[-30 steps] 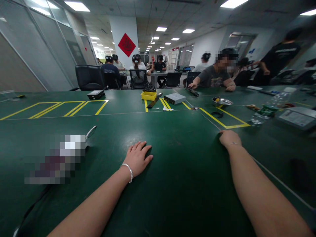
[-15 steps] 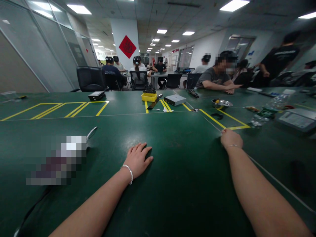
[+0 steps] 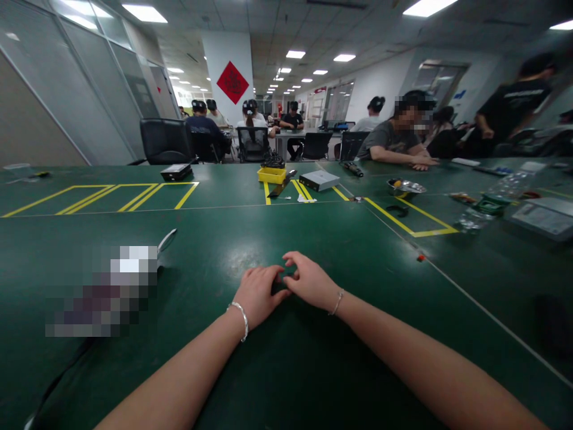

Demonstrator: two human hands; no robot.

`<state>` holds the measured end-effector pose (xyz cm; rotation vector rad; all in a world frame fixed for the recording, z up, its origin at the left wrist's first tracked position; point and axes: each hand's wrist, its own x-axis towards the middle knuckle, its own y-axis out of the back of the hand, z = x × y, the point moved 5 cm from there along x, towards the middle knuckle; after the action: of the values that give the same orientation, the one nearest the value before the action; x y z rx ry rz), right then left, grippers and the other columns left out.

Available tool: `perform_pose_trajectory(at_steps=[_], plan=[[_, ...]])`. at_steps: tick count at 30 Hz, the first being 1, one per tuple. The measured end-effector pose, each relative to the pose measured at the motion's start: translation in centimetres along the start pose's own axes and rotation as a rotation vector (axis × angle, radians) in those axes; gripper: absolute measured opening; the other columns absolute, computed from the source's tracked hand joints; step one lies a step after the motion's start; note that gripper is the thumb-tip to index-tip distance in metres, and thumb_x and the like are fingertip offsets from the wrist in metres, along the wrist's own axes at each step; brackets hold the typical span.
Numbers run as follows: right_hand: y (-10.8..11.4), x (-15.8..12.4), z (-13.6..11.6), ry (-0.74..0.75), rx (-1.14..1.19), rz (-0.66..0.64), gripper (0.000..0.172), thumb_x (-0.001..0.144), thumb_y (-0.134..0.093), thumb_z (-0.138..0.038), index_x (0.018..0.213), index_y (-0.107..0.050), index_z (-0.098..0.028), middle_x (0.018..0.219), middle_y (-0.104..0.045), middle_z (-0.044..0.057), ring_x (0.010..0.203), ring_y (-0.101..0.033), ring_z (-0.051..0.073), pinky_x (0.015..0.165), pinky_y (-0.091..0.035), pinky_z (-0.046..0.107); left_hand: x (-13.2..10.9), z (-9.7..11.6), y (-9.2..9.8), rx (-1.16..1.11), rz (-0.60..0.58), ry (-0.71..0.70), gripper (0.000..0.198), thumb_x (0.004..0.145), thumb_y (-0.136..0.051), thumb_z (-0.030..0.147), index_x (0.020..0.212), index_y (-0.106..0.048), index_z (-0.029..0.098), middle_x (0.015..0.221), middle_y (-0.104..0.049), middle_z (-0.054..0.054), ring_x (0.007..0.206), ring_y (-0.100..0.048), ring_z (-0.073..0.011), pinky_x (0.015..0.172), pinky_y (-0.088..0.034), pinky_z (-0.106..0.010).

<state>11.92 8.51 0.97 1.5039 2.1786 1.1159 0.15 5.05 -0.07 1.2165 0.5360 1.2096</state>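
My left hand (image 3: 259, 294) is low over the green table (image 3: 215, 239), palm down, fingers a little bent and thumb apart, holding nothing that I can see. Facing it from the right is my right hand (image 3: 311, 282), its index finger and thumb apart in a loose curve, with nothing visible between them. The fingertips of the two hands are close together or touching. A small red object (image 3: 421, 258) lies on the seam of the table, off to the right of my right hand.
A blurred-out item (image 3: 107, 292) with a cable lies at left. Farther back are a black box (image 3: 176, 172), a yellow tray (image 3: 271, 175), a silver box (image 3: 319, 180), a metal bowl (image 3: 405, 187) and a plastic bottle (image 3: 496, 197). A person (image 3: 398, 140) sits across the table.
My right hand has moved left from the table seam to beside my left hand, and its fingers have opened. The red object now shows where it was. My left hand has shifted slightly right.
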Motion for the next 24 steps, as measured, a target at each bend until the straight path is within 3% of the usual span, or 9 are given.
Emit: perform_pose_trajectory(at_steps=[5,7,9,13,15,17,19,20,24], plan=[[-1.3,-0.5,-1.5,0.116,0.071,-0.14,0.036,0.072,-0.055,-0.023,0.107,-0.049,-0.016,0.097,-0.057,0.005,0.07,-0.052,0.01,0.068,-0.042,0.024,0.0,0.5,-0.5,-0.039,-0.056,-0.059,0.012,0.078,-0.049,0.024,0.088,-0.053,0.02,0.083,-0.059,-0.003,0.079,-0.054,-0.0178,0.073,-0.04,-0.031],[-0.5,0.0,-0.6,0.099,0.005,-0.191,0.036,0.077,-0.05,-0.031,0.11,-0.049,-0.017,0.098,-0.058,0.004,0.067,-0.053,0.008,0.066,-0.042,0.023,0.0,0.3,-0.4,-0.067,-0.053,-0.036,0.012,0.077,-0.05,0.027,0.086,-0.053,0.019,0.08,-0.058,-0.003,0.077,-0.053,-0.0178,0.07,-0.04,-0.03],[1.6,0.5,1.0,0.04,-0.195,-0.146,0.033,0.081,-0.044,-0.036,0.108,-0.052,-0.02,0.1,-0.058,0.003,0.075,-0.054,0.009,0.072,-0.042,0.022,0.1,-0.1,-0.4,-0.12,-0.051,0.007,0.014,0.075,-0.054,0.028,0.086,-0.053,0.02,0.077,-0.058,-0.001,0.076,-0.053,-0.0176,0.068,-0.04,-0.029],[8.8,0.3,6.6,-0.206,-0.533,0.124,0.035,0.083,-0.037,-0.028,0.109,-0.052,-0.01,0.115,-0.048,0.017,0.109,-0.04,0.026,0.092,-0.028,0.042,0.0,-1.0,-0.5,-0.264,-0.046,0.124,0.014,0.073,-0.056,0.027,0.085,-0.053,0.021,0.079,-0.058,0.0,0.075,-0.054,-0.0156,0.068,-0.041,-0.027],[12.6,-0.9,10.6,-0.434,-0.629,0.235,0.04,0.082,-0.036,-0.027,0.116,-0.046,-0.008,0.124,-0.037,0.024,0.115,-0.03,0.035,0.089,-0.025,0.054,0.0,-1.3,-0.6,-0.312,-0.039,0.151,0.014,0.074,-0.054,0.029,0.086,-0.052,0.021,0.079,-0.058,0.0,0.075,-0.054,-0.0149,0.068,-0.041,-0.027],[15.8,-2.6,14.8,-0.755,-0.719,0.29,0.044,0.081,-0.036,-0.033,0.12,-0.044,-0.013,0.128,-0.032,0.023,0.116,-0.028,0.039,0.083,-0.029,0.058,0.1,-1.4,-0.6,-0.341,-0.031,0.159,0.016,0.075,-0.052,0.03,0.088,-0.052,0.021,0.08,-0.058,0.0,0.075,-0.055,-0.0147,0.068,-0.041,-0.027],[17.5,-4.1,18.1,-0.983,-0.729,0.244,0.046,0.08,-0.036,-0.033,0.121,-0.044,-0.014,0.125,-0.036,0.024,0.112,-0.035,0.039,0.08,-0.035,0.054,0.1,-1.4,-0.6,-0.358,-0.029,0.168,0.016,0.075,-0.051,0.031,0.089,-0.051,0.021,0.08,-0.058,0.0,0.075,-0.055,-0.0147,0.068,-0.041,-0.027],[17.8,-4.5,19.1,-1.025,-0.716,0.202,0.045,0.08,-0.036,-0.03,0.119,-0.046,-0.012,0.122,-0.039,0.024,0.109,-0.04,0.038,0.078,-0.038,0.05,0.1,-1.3,-0.5,-0.363,-0.031,0.175,0.016,0.076,-0.051,0.031,0.089,-0.051,0.021,0.08,-0.058,0.0,0.075,-0.055,-0.0147,0.068,-0.041,-0.027],[18.0,-4.7,20.1,-1.004,-0.792,0.141,0.038,0.077,-0.036,-0.017,0.107,-0.057,-0.005,0.111,-0.05,0.024,0.1,-0.049,0.033,0.074,-0.042,0.041,0.2,-1.2,-0.2,-0.368,-0.057,0.182,0.015,0.074,-0.052,0.029,0.087,-0.052,0.021,0.079,-0.058,0.0,0.074,-0.054,-0.0146,0.067,-0.041,-0.027]])
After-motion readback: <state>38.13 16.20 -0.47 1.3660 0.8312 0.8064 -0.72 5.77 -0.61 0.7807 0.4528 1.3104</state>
